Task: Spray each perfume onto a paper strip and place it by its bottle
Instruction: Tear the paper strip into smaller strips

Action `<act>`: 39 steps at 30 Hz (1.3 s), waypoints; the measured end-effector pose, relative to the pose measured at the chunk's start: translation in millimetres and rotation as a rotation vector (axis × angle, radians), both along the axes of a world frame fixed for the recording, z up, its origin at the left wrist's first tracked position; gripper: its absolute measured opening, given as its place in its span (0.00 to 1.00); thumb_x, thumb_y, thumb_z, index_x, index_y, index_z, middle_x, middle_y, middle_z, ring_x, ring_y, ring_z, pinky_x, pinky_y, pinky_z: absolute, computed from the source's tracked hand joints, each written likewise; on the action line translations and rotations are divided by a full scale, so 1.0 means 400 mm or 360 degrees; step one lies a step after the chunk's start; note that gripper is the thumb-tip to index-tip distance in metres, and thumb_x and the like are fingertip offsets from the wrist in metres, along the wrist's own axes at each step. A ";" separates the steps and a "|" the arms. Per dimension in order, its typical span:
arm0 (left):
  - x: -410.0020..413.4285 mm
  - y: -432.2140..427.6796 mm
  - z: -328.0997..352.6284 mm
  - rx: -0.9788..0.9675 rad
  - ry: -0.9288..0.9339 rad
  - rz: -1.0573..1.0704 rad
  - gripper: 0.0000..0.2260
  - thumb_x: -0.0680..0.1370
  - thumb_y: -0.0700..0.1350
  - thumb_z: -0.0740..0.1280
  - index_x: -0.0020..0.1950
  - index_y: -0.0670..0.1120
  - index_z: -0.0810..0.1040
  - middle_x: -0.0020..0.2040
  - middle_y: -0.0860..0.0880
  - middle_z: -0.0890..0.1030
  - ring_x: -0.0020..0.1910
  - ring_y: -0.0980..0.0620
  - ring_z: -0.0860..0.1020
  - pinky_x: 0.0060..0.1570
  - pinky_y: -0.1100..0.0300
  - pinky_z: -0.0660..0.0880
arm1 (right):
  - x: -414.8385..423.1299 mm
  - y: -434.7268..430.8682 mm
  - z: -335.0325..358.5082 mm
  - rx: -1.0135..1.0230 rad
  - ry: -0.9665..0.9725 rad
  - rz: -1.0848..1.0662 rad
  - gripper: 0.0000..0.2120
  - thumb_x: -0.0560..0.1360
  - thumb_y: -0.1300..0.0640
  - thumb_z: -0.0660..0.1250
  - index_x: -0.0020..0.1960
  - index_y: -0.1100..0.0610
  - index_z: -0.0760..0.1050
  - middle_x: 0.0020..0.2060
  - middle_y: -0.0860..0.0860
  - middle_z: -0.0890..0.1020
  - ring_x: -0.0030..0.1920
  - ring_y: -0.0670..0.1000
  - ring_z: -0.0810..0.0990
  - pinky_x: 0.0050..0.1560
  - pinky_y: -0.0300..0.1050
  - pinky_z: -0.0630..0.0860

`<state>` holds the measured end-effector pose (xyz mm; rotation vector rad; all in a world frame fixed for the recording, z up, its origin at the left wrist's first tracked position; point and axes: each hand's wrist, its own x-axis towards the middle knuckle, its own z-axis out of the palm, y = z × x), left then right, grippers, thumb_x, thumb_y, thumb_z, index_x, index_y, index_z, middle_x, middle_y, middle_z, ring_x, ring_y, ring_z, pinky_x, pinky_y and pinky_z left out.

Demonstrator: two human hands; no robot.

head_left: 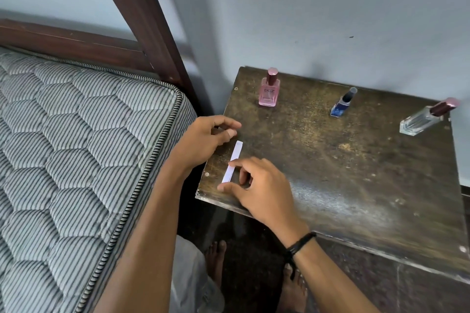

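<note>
Nearest the viewer, the person's right hand [256,185], wearing a black cord band at the wrist, rests on the near left corner of the worn dark wooden bedside table [330,173]. Its fingers are loosely curled and slightly spread, the index fingertip touching the lower half of the narrow white paper strip [232,161]; nothing is pinched between them yet. The strip lies flat on the tabletop close to the left edge, its long axis running from the near edge away toward the wall, tilted a little to the right at its far end. The right hand covers the strip's near part from the right side, so it seems the better placed of the two to lift it.

Just beyond the strip's far end, the left hand [211,138] hovers at the table's left edge, thumb and forefinger drawn close together; whether they hold anything cannot be told.

Farther back, three bottles stand upright and well apart along the wall: a square pink glass perfume bottle with a rose cap [269,90] almost straight ahead of the strip's far end, a small blue bottle with a dark sprayer [342,104] to its right, and a clear rectangular glass bottle with a maroon cap [426,118] at the far right corner. No strip lies beside any bottle, so the task looks barely begun.
</note>
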<state>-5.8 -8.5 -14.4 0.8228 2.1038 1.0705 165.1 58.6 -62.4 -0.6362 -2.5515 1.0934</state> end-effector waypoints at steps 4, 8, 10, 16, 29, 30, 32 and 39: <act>-0.009 0.002 -0.017 0.0024 0.0024 0.0028 0.08 0.79 0.39 0.69 0.56 0.46 0.84 0.48 0.41 0.85 0.43 0.54 0.77 0.52 0.54 0.76 | -0.002 -0.010 -0.018 0.0128 0.0027 -0.0032 0.20 0.70 0.39 0.77 0.57 0.48 0.83 0.36 0.40 0.72 0.41 0.46 0.72 0.38 0.40 0.68; -0.005 -0.004 -0.025 0.0110 0.0052 0.0000 0.08 0.78 0.37 0.70 0.56 0.44 0.84 0.48 0.42 0.85 0.42 0.56 0.76 0.49 0.62 0.74 | -0.003 -0.007 -0.023 0.0173 0.0027 -0.0038 0.14 0.72 0.42 0.77 0.54 0.46 0.83 0.35 0.40 0.73 0.41 0.45 0.72 0.36 0.39 0.66; -0.002 -0.012 -0.028 0.0169 0.0044 -0.0001 0.09 0.78 0.35 0.69 0.56 0.44 0.84 0.50 0.42 0.85 0.45 0.55 0.78 0.53 0.60 0.75 | -0.004 -0.007 -0.020 0.0164 0.0036 -0.0050 0.11 0.72 0.43 0.77 0.52 0.45 0.83 0.34 0.40 0.73 0.42 0.45 0.73 0.37 0.39 0.66; 0.001 -0.050 -0.024 0.0146 0.0088 -0.0141 0.13 0.78 0.31 0.67 0.57 0.45 0.83 0.50 0.46 0.84 0.40 0.65 0.77 0.48 0.69 0.73 | -0.011 -0.010 -0.013 0.0114 0.0011 -0.0124 0.07 0.76 0.45 0.74 0.51 0.45 0.84 0.34 0.41 0.77 0.42 0.45 0.76 0.39 0.42 0.72; -0.014 -0.081 -0.023 0.0021 -0.0017 -0.0441 0.27 0.70 0.39 0.79 0.66 0.51 0.75 0.60 0.52 0.80 0.59 0.56 0.77 0.60 0.63 0.75 | -0.038 0.040 0.014 -0.0810 0.0232 -0.0338 0.02 0.77 0.52 0.74 0.46 0.47 0.86 0.33 0.45 0.85 0.33 0.42 0.80 0.36 0.37 0.76; -0.012 -0.078 -0.023 0.0021 -0.0016 -0.0423 0.27 0.69 0.40 0.79 0.65 0.50 0.75 0.59 0.51 0.80 0.58 0.56 0.77 0.58 0.64 0.75 | -0.039 0.046 0.019 -0.0914 0.0274 -0.0379 0.03 0.77 0.53 0.74 0.45 0.48 0.85 0.32 0.45 0.85 0.31 0.42 0.79 0.33 0.35 0.73; -0.005 -0.071 -0.024 0.0017 -0.0005 -0.0382 0.24 0.69 0.39 0.79 0.63 0.47 0.76 0.56 0.49 0.80 0.52 0.56 0.78 0.53 0.65 0.77 | -0.040 0.055 0.031 -0.1078 0.0297 -0.0453 0.03 0.78 0.53 0.74 0.45 0.50 0.85 0.33 0.47 0.85 0.31 0.43 0.79 0.29 0.34 0.71; 0.002 -0.037 -0.049 0.0003 0.0210 -0.0142 0.08 0.71 0.40 0.78 0.48 0.43 0.83 0.37 0.53 0.81 0.33 0.61 0.76 0.41 0.67 0.75 | -0.042 0.066 0.041 -0.1188 0.0276 -0.0484 0.04 0.78 0.54 0.74 0.46 0.53 0.85 0.35 0.49 0.86 0.34 0.44 0.82 0.31 0.36 0.75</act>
